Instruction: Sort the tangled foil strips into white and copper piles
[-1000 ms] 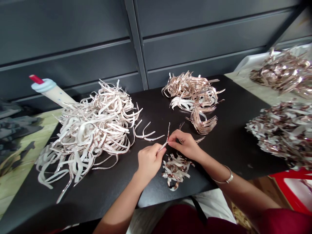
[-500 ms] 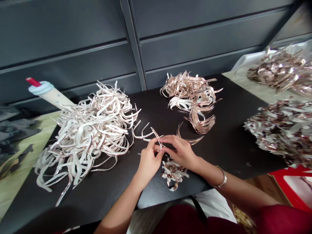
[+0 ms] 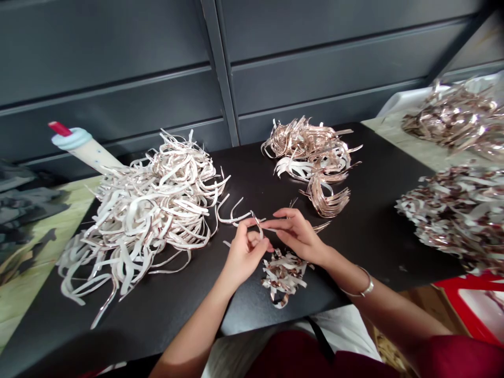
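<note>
My left hand (image 3: 244, 253) pinches a narrow shiny foil strip (image 3: 258, 226) between thumb and fingers, the strip curving up past the fingertips. Close on the right, my right hand (image 3: 302, 239) has its fingers stretched out and apart; its index fingertip reaches the strip, though whether they touch I cannot tell. Beneath both hands a small heap of short, curled white and rose-gold foil pieces (image 3: 284, 278) lies on the black table (image 3: 366, 252). To the left spreads a large tangled pile of long white-backed strips (image 3: 157, 210). A rose-gold bundle of strips (image 3: 307, 139) lies beyond my right hand.
Along the right side sit a big mound of curled foil pieces (image 3: 460, 215) and a shiny foil pile (image 3: 452, 118). A white cylinder with a pale-blue rim (image 3: 90, 149) leans behind the left pile. Dark panels (image 3: 334, 68) stand at the back.
My right hand's fingers have straightened and come away from my left hand's fingertips. The left hand keeps its pinch on the strip, which now curves more.
</note>
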Tool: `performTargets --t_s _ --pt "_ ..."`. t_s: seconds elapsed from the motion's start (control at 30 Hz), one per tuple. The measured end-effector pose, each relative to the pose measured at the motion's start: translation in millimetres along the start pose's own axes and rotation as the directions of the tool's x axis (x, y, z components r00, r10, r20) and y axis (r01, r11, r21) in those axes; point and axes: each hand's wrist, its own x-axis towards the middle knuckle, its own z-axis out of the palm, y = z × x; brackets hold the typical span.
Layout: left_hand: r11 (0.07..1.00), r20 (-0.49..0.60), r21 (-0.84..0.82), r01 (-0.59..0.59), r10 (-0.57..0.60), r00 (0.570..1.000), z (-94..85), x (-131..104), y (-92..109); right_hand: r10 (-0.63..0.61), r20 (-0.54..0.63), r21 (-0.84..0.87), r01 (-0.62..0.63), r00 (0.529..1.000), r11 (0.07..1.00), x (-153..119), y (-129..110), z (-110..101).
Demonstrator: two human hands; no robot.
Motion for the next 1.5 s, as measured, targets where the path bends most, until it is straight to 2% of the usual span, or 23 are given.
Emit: performTargets --t_s 0.1,0.2,0.3,0.4,0.5,0.6,0.67,0.73,0.8,0.87,0.97,1.0,1.07,1.13,1.17,1.23,1.3,1.33,1.43,1.5 --pt "0.997 -0.027 0.071 -0.007 0.009 1.0 -0.1 0 -3 -0.106 0.065 -0.037 0.109 0.992 0.993 1 -4 3" --pt "0.999 -0.058 -0.036 0.017 -0.019 0.998 -0.8 2 -5 -0.18 0.109 -0.091 0.19 0.978 0.977 2 -8 -1" --pt "0.984 -0.003 -0.174 0.047 -0.048 0.999 -2.7 3 -3 -0.206 0.121 -0.08 0.217 0.971 0.973 3 -6 -10" --pt "0.992 0.032 -0.125 -0.003 0.007 0.999 -3.6 2 0 -0.187 0.109 -0.008 0.189 0.976 0.982 2 -3 -16" --pt "0.994 -0.058 0.093 -0.061 0.066 0.996 -2.4 0 3 -0.164 0.126 0.024 0.162 0.978 0.987 1 -2 -16" --pt "0.971 -0.166 0.235 -0.045 0.086 0.982 -4.3 -1 4 -0.148 0.137 0.075 0.139 0.979 0.987 -1 -1 -16" --pt "0.975 -0.235 0.216 -0.045 0.097 0.967 -9.1 -1 4 -0.12 0.108 0.181 0.1 0.987 0.978 -2 0 -18" --pt "0.987 -0.312 0.145 -0.063 0.106 0.944 -15.5 1 4 -0.064 0.028 0.293 0.053 0.998 0.955 -4 2 -20" --pt "0.993 -0.37 0.081 -0.091 0.115 0.922 -20.8 2 5 -0.006 -0.063 0.33 0.026 0.998 0.943 -4 4 -23" --pt "0.991 -0.382 0.084 -0.108 0.132 0.915 -23.4 2 6 0.008 -0.064 0.255 0.009 0.998 0.967 -1 3 -24" --pt "0.957 -0.393 0.242 -0.161 0.249 0.885 -24.0 0 8 -0.051 0.165 -0.014 0.054 0.985 0.998 4 -4 -20" --pt "0.926 -0.406 0.325 -0.191 0.319 0.856 -24.4 -1 9 -0.068 0.259 -0.116 0.1 0.963 0.988 5 -8 -17" --pt "0.834 -0.427 0.497 -0.24 0.475 0.769 -26.2 -3 10 -0.065 0.417 -0.283 0.198 0.906 0.938 2 -13 -10" --pt "0.727 -0.412 0.638 -0.254 0.6 0.685 -28.9 -5 13 -0.03 0.516 -0.364 0.251 0.856 0.897 -8 -17 -3" --pt "0.677 -0.391 0.692 -0.251 0.644 0.658 -30.3 -5 14 -0.016 0.544 -0.371 0.257 0.839 0.892 -15 -17 0" --pt "0.578 -0.326 0.78 -0.24 0.702 0.634 -32.8 -2 15 -0.017 0.573 -0.365 0.274 0.819 0.89 -30 -17 6" --pt "0.465 -0.231 0.859 -0.216 0.727 0.646 -35.5 4 13 0.019 0.578 -0.403 0.265 0.816 0.876 -43 -18 12" --pt "0.392 -0.169 0.899 -0.197 0.723 0.67 -37.2 9 11 0.037 0.578 -0.424 0.262 0.815 0.867 -47 -19 15" --pt "0.111 0.05 0.983 -0.145 0.601 0.798 -43.2 24 1 0.046 0.57 -0.476 0.284 0.821 0.832 -52 -29 23" --pt "-0.021 0.114 0.993 -0.119 0.499 0.859 -47.1 32 -8 -0.004 0.546 -0.484 0.32 0.838 0.814 -48 -37 23"
